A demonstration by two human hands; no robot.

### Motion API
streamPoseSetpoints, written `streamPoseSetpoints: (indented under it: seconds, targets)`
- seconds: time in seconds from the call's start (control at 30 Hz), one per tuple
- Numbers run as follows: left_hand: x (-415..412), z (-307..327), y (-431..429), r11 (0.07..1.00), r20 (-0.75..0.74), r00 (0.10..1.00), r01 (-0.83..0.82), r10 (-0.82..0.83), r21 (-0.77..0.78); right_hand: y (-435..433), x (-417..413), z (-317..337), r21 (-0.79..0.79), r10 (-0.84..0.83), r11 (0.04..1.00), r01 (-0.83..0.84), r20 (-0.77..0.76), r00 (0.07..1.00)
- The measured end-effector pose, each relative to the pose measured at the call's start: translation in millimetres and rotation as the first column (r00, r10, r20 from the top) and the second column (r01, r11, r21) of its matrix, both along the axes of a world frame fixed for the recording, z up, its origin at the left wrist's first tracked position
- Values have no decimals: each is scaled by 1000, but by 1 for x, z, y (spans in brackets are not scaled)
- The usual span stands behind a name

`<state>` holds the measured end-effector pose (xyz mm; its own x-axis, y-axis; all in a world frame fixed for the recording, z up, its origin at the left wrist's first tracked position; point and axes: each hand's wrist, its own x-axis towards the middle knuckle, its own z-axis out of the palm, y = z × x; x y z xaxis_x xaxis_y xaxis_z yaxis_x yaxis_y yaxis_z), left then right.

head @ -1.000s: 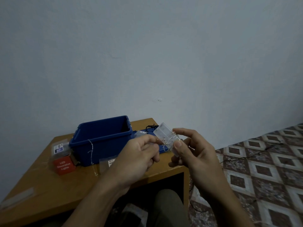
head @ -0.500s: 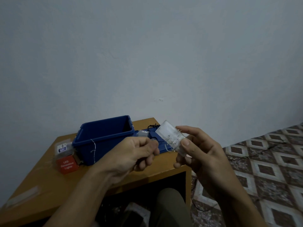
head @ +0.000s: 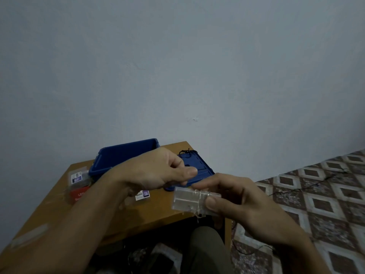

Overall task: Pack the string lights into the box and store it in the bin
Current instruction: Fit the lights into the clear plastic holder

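Clear light case [head: 189,201], wound with thin wire [head: 199,194], is held tight in the right hand's [head: 243,204] grip, over the counter's [head: 154,212] near edge. The left hand's [head: 154,173] grip is pinched narrow just left of it; holding what, I cannot tell. The blue bin [head: 122,153] stands farther off, the red box [head: 79,193] to its left.

Dim, flat light with a cool blue-grey cast; can't tell the source. Above the hands the wall [head: 177,66] darkens toward the top corners. Motion blur on left hand [head: 156,173] and right hand [head: 243,204], edges smeared. The clear case [head: 187,200] in the right hand is hazy, faint sheen only. Below the hands, under the table [head: 158,216], near black. Right of the hands the floor tiles [head: 325,194] bend: wide-angle distortion.
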<state>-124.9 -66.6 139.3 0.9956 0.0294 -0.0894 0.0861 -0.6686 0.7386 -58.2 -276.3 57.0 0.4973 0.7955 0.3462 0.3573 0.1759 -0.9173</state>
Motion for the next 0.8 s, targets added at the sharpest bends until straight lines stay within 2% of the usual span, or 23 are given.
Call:
streamPoseSetpoints:
  seconds: [0.1,0.2,0.5,0.7,0.8]
  targets:
    - [-2,3,-10,962,146,987,-97,61,256,4,-2,0,-83,-153,982,172,195,969]
    - [-6,-2,-19,938,275,957,-181,97,297,11,-5,-3,-63,-273,950,305,304,913]
    - [-13,-30,-22,933,404,865,-353,299,65,25,-8,-10,62,-440,878,475,497,748]
    - [-16,-56,-30,913,472,786,-391,399,-121,28,-6,-14,93,-451,880,466,473,757]
    - [-14,-59,-29,910,458,786,-367,415,-194,29,-5,-16,106,-466,874,474,461,756]
